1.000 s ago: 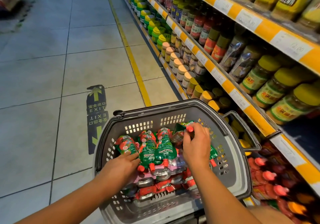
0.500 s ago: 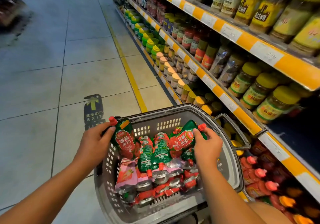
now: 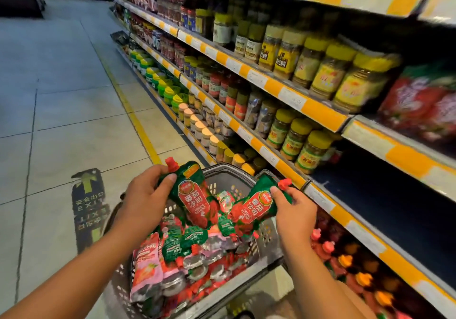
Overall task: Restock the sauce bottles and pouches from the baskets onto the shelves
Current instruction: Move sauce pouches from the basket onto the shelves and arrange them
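Observation:
A grey plastic basket (image 3: pixel 229 170) stands on the floor below me, holding several red-and-green ketchup pouches with red caps and a pink pouch (image 3: pixel 148 262) at its left side. My left hand (image 3: pixel 140 202) grips one ketchup pouch (image 3: pixel 195 197) near its cap, lifted above the basket. My right hand (image 3: pixel 293 210) grips a second ketchup pouch (image 3: pixel 254 207) by its capped end, also above the basket. To the right of the basket runs a dark shelf (image 3: pixel 385 200) with a bare stretch.
Shelves of yellow-lidded jars (image 3: pixel 313 153) and other sauce jars run along the right, with orange price rails (image 3: pixel 283 89). Red pouches (image 3: pixel 419 101) lie on the upper right shelf. Capped bottles (image 3: pixel 328 247) fill the bottom shelf. Tiled aisle floor with an exit sticker (image 3: pixel 88 205) spreads left.
Both hands went into the basket, each took hold of a ketchup pouch, and lifted it up. My view has swung upward and right toward the shelves.

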`<move>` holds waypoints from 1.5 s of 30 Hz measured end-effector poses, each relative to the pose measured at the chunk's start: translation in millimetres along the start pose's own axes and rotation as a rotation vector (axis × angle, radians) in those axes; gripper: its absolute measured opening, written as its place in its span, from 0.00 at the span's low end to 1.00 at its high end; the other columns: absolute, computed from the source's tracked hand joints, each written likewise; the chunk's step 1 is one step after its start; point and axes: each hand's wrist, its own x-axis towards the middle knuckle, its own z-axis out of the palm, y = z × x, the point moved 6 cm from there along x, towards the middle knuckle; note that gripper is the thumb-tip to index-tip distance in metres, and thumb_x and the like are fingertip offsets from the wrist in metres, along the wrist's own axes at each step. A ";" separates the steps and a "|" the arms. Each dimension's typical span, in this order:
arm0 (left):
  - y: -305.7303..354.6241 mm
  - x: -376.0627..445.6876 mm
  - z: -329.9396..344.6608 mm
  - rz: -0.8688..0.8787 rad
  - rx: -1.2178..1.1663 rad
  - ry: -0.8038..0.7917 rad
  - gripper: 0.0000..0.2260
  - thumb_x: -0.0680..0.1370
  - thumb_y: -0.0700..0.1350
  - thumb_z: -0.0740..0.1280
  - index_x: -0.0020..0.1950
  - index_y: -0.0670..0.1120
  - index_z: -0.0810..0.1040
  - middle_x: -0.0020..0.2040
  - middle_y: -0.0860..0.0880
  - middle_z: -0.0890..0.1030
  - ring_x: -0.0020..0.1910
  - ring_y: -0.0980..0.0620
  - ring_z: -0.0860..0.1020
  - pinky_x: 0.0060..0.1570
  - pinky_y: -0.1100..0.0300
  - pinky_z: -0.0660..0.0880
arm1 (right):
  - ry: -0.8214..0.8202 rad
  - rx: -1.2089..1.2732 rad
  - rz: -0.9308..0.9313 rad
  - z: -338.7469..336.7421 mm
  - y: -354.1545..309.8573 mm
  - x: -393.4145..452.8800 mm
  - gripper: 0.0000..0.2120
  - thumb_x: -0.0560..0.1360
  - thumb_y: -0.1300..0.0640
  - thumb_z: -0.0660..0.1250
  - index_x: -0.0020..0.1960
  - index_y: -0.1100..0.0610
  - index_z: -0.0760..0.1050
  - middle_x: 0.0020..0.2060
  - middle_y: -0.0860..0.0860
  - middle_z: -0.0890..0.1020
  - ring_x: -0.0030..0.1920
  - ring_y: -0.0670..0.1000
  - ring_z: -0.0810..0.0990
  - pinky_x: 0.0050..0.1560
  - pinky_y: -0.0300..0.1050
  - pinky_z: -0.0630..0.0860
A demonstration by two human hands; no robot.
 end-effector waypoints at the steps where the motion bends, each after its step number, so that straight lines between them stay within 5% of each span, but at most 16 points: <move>1: 9.3 -0.1 9.6 0.004 -0.024 -0.018 0.04 0.82 0.50 0.68 0.50 0.57 0.82 0.44 0.52 0.86 0.45 0.49 0.85 0.47 0.36 0.82 | 0.014 0.011 0.001 -17.2 -1.2 2.8 0.13 0.74 0.47 0.77 0.54 0.53 0.87 0.48 0.47 0.87 0.51 0.50 0.85 0.51 0.54 0.83; 3: 25.7 -0.2 28.8 0.014 -0.078 -0.052 0.07 0.78 0.54 0.67 0.50 0.55 0.83 0.43 0.50 0.86 0.45 0.45 0.85 0.49 0.33 0.81 | 0.068 0.067 0.003 -54.9 -4.2 4.3 0.08 0.73 0.45 0.77 0.46 0.49 0.86 0.42 0.45 0.87 0.46 0.48 0.86 0.49 0.56 0.83; 8: 52.1 -6.1 84.7 -0.002 -0.172 -0.141 0.10 0.78 0.57 0.68 0.50 0.53 0.83 0.44 0.49 0.87 0.45 0.43 0.86 0.46 0.34 0.82 | 0.245 0.139 -0.038 -153.1 -4.3 3.1 0.16 0.68 0.37 0.74 0.45 0.49 0.85 0.38 0.53 0.86 0.41 0.56 0.85 0.44 0.66 0.80; 11: 66.9 -13.8 123.9 -0.037 -0.262 -0.213 0.06 0.83 0.50 0.68 0.49 0.52 0.83 0.47 0.47 0.87 0.47 0.43 0.86 0.42 0.44 0.84 | 0.322 0.162 -0.037 -204.7 1.0 -3.1 0.16 0.69 0.37 0.75 0.46 0.50 0.85 0.38 0.55 0.86 0.43 0.59 0.86 0.45 0.69 0.81; 16: 99.1 -37.4 186.4 -0.136 -0.361 -0.257 0.07 0.83 0.46 0.67 0.46 0.49 0.82 0.42 0.45 0.86 0.40 0.48 0.86 0.33 0.57 0.82 | 0.456 0.278 -0.004 -286.9 11.8 -22.1 0.17 0.68 0.39 0.76 0.51 0.47 0.86 0.43 0.49 0.88 0.46 0.52 0.88 0.49 0.62 0.85; 20: 123.9 -66.4 239.0 -0.189 -0.430 -0.341 0.07 0.84 0.44 0.66 0.47 0.44 0.80 0.41 0.45 0.85 0.40 0.48 0.86 0.32 0.56 0.82 | 0.616 0.386 0.036 -354.4 23.7 -36.9 0.09 0.74 0.49 0.78 0.52 0.51 0.85 0.44 0.51 0.88 0.48 0.53 0.88 0.51 0.59 0.85; 23: 134.5 -92.5 277.2 -0.242 -0.458 -0.415 0.09 0.84 0.44 0.65 0.47 0.41 0.78 0.44 0.41 0.85 0.42 0.46 0.86 0.35 0.53 0.83 | 0.741 0.450 0.051 -398.2 33.9 -47.7 0.14 0.75 0.50 0.77 0.58 0.54 0.84 0.47 0.51 0.88 0.48 0.51 0.88 0.47 0.51 0.84; 27: 147.4 -126.2 326.9 -0.308 -0.489 -0.474 0.08 0.85 0.44 0.65 0.48 0.43 0.76 0.48 0.39 0.84 0.47 0.43 0.85 0.43 0.47 0.85 | 0.828 0.433 0.000 -443.0 42.4 -62.6 0.03 0.76 0.50 0.77 0.48 0.47 0.85 0.43 0.48 0.88 0.47 0.50 0.88 0.45 0.49 0.82; 33: 167.3 -182.3 403.8 -0.388 -0.545 -0.581 0.05 0.85 0.43 0.63 0.50 0.44 0.75 0.47 0.41 0.83 0.44 0.46 0.83 0.50 0.45 0.82 | 1.076 0.481 0.020 -515.6 71.4 -91.8 0.12 0.77 0.49 0.75 0.57 0.54 0.84 0.46 0.48 0.87 0.42 0.42 0.85 0.40 0.43 0.78; 38: 183.6 -217.5 466.7 -0.415 -0.524 -0.651 0.09 0.85 0.42 0.63 0.45 0.43 0.74 0.45 0.41 0.82 0.43 0.47 0.83 0.42 0.50 0.84 | 1.236 0.610 0.044 -564.8 92.1 -103.1 0.16 0.77 0.51 0.75 0.59 0.60 0.82 0.43 0.49 0.81 0.36 0.46 0.76 0.39 0.47 0.73; 45: 206.4 -247.7 543.9 -0.474 -0.544 -0.692 0.08 0.85 0.39 0.63 0.46 0.43 0.75 0.44 0.42 0.82 0.46 0.42 0.84 0.55 0.38 0.81 | 1.373 0.694 0.121 -623.0 108.6 -102.7 0.10 0.76 0.53 0.76 0.37 0.53 0.80 0.37 0.50 0.82 0.39 0.50 0.79 0.38 0.51 0.76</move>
